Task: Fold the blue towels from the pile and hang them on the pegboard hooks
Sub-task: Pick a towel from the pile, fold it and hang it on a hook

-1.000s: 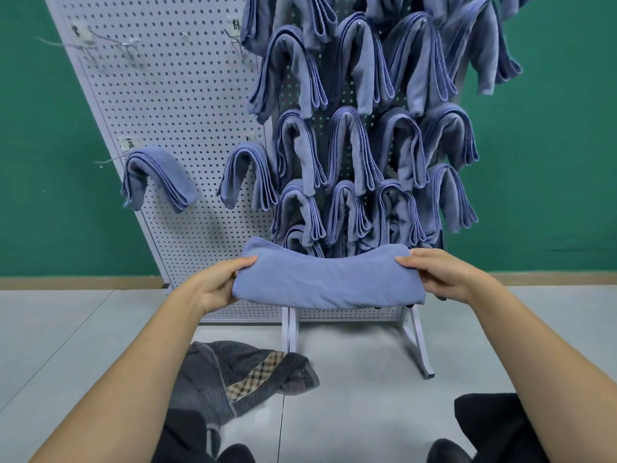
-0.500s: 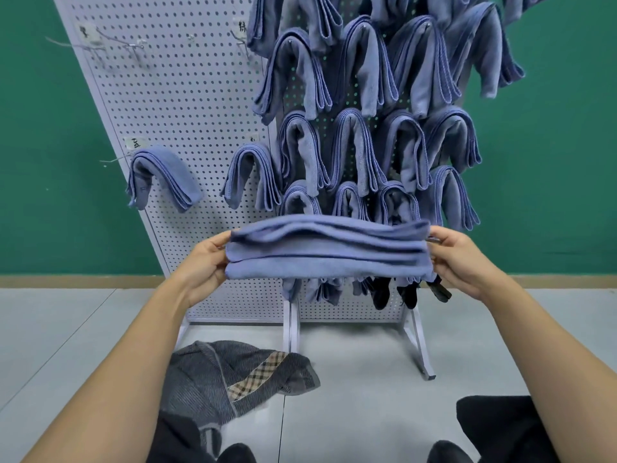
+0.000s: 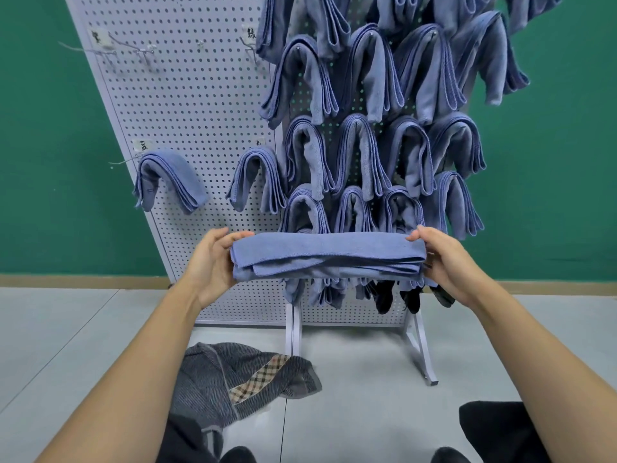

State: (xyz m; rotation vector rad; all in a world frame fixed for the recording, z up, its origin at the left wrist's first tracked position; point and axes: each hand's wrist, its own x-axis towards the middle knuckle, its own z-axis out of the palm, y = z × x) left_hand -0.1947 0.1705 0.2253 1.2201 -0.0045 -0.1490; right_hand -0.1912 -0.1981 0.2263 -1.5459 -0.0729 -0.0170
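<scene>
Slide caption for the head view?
Left hand and right hand hold a folded blue towel level before the pegboard crowded with hung towels.

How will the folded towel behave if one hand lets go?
Probably floppy: the hung towels drape limply on the pegboard. The towel has loose layers that would likely fall open. Seemingly light: left hand and right hand hold only its ends.

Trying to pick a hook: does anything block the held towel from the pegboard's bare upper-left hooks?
Nothing visible does; the folded towel is held in front of the pegboard, and the bare hooks jut out uncovered.
</scene>
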